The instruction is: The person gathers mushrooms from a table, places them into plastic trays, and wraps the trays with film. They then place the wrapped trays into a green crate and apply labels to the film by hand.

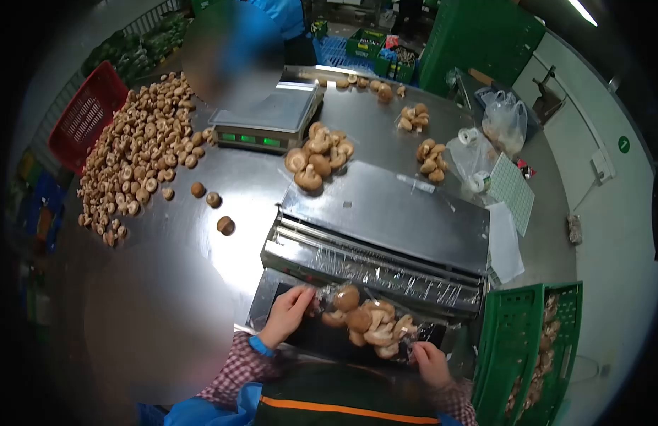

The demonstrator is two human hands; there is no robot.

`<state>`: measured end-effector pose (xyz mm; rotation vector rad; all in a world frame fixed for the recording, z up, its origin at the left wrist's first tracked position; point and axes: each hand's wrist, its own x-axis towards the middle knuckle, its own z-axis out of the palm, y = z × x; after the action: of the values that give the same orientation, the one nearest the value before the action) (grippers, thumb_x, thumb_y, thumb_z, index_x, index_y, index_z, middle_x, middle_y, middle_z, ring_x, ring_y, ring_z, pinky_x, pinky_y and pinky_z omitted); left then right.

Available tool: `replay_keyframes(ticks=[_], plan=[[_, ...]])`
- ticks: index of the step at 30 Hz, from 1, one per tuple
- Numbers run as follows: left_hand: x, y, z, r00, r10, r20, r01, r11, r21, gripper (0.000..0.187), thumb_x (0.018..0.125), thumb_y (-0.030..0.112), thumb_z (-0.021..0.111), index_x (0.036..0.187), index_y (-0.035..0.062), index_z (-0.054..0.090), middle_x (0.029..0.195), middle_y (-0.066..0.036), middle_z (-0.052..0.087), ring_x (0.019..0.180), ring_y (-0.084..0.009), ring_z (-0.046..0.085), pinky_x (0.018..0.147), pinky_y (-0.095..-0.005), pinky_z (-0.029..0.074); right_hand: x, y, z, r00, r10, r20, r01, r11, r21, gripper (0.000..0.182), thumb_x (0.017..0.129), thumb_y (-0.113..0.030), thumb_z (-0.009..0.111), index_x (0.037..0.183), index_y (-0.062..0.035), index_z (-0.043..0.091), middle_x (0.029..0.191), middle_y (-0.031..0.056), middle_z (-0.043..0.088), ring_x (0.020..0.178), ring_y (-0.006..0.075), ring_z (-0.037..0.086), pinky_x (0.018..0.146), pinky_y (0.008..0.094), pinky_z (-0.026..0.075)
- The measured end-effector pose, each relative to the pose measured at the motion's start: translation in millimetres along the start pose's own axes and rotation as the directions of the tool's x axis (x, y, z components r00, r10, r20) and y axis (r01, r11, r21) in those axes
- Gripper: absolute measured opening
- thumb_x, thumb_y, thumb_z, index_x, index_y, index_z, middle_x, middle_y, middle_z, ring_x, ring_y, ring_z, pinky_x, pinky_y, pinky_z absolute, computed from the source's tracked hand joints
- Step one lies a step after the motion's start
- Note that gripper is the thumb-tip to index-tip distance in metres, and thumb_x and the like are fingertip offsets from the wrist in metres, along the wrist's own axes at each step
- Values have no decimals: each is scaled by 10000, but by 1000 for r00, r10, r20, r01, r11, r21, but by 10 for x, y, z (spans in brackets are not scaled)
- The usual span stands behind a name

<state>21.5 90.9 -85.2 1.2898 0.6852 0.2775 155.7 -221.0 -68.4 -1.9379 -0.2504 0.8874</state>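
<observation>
A group of brown mushrooms (377, 323) lies on the dark front plate of a film-wrapping machine (385, 206), with clear plastic film (325, 295) around it. At the left end, my left hand (287, 314) is closed, pinching gathered film beside the mushrooms. My right hand (431, 362) pinches the film at the opposite end, its fingers closed near the lower right mushrooms. Behind both hands, more film stretches across the machine's rollers (364, 266). A larger cluster of loose mushrooms (318, 156) sits just past the machine's back left corner.
A big mushroom pile (140, 149) spreads over the steel table's left side, by a red basket (87, 117). A scale (265, 117) stands at the back. Green crates (510, 341) with packs are at right. Plastic bags (505, 124) lie back right. Blurred patches hide some areas.
</observation>
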Motion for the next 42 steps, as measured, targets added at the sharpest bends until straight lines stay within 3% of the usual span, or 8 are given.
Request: replay_keyframes(ticks=[8, 23, 29, 31, 33, 37, 39, 42], plan=[[-911, -121, -337, 855, -200, -478, 45, 948, -315, 230, 940, 224, 444, 756, 99, 501, 556, 50, 397, 421, -17, 314, 368, -179, 231, -725, 238, 166, 913, 346, -213, -89, 682, 725, 228, 918, -219, 474, 722, -103, 458, 554, -37, 408, 401, 38, 357, 345, 205, 288], [-642, 305, 846, 345, 11, 939, 883, 335, -328, 517, 926, 265, 449, 1342, 29, 250, 1367, -133, 291, 1241, -215, 364, 1041, -333, 320, -473, 299, 485, 905, -49, 423, -373, 388, 843, 191, 909, -227, 475, 1051, -103, 505, 935, 45, 561, 788, 148, 544, 695, 303, 458], [-132, 1675, 1585, 556, 177, 812, -750, 529, 398, 550, 755, 111, 642, 1249, 8, 424, 1313, -177, 379, 1255, -284, 321, 1023, -387, 264, -733, -895, -770, 648, -630, -428, 191, -409, 892, 344, 905, -320, 437, 1146, -79, 484, 1059, 56, 545, 983, 196, 523, 862, 321, 432], [761, 1842, 1344, 530, 554, 642, -836, 214, 506, 506, 821, -4, 532, 1298, 19, 366, 1290, -149, 415, 1175, -239, 418, 978, -332, 335, -1262, -407, -1899, 609, -519, -600, 773, 556, 304, 309, 930, -339, 384, 1041, -73, 494, 981, 68, 549, 963, 209, 527, 834, 349, 460], [1923, 1832, 752, 718, 557, 418, -680, 434, 590, 456, 884, 57, 479, 1312, -3, 331, 1316, -142, 376, 1202, -253, 390, 977, -323, 327, -1781, -304, -2489, 588, -267, -764, 796, 24, 604, 379, 928, -333, 396, 1174, -59, 483, 1073, 106, 563, 967, 235, 553, 859, 363, 460], [3671, 1534, -1049, 899, 88, 429, -386, 621, 682, 384, 924, 139, 441, 1290, 31, 399, 1325, -169, 353, 1216, -291, 364, 1015, -331, 292, -2747, 1309, -3796, 301, 236, -924, 644, 664, 379, 313, 912, -191, 473, 1171, -17, 502, 1081, 101, 586, 961, 201, 570, 826, 318, 457], [3585, 1317, -1159, 775, 307, 552, -516, -195, 834, 344, 965, 171, 342, 1275, 59, 441, 1302, -154, 398, 1230, -239, 349, 1051, -327, 243, -3127, 2627, -4246, 130, 390, -911, 285, 866, 412, 373, 886, -226, 509, 1160, 27, 518, 1097, 127, 582, 967, 194, 564, 825, 306, 450], [3693, 1274, -1276, 866, 373, 332, -497, 580, 645, 581, 912, 292, 493, 1352, 20, 229, 1331, -121, 374, 1222, -199, 383, 1005, -296, 326, -3014, 2997, -4237, -221, 475, -851, -546, 663, 512, 510, 830, -329, 558, 1188, 29, 494, 1123, 224, 549, 1014, 290, 536, 890, 363, 410]])
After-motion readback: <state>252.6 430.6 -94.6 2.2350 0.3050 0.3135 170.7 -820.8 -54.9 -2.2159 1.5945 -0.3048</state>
